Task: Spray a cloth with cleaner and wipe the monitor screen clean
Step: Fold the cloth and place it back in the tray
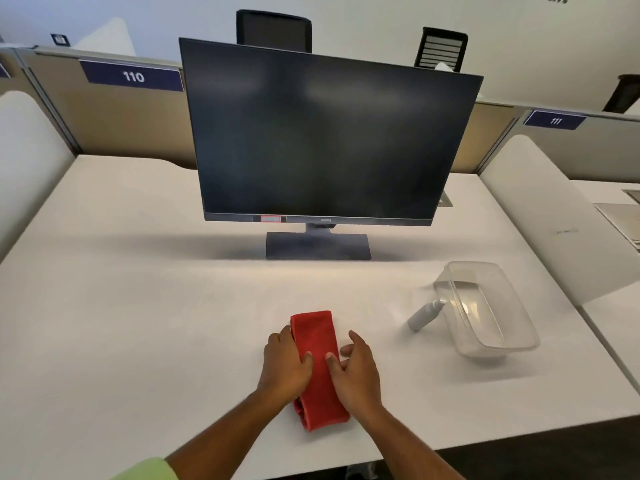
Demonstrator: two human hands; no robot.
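Observation:
A folded red cloth (317,334) lies flat on the white desk (156,306) near its front edge. My left hand (285,362) rests on the cloth's left edge and my right hand (356,368) on its right edge, thumbs pressing on top, fingers spread. Beyond the cloth stands a dark monitor (325,140), switched off, on a grey stand (318,245). A small white spray bottle (424,315) lies tilted to the right of the cloth, leaning against a clear plastic tub.
The clear plastic tub (491,320) sits at the right side of the desk, tipped slightly. Low partitions labelled 110 (133,76) and 111 (555,120) run behind the monitor. Two black chairs (273,31) stand behind them. Curved white dividers flank the desk.

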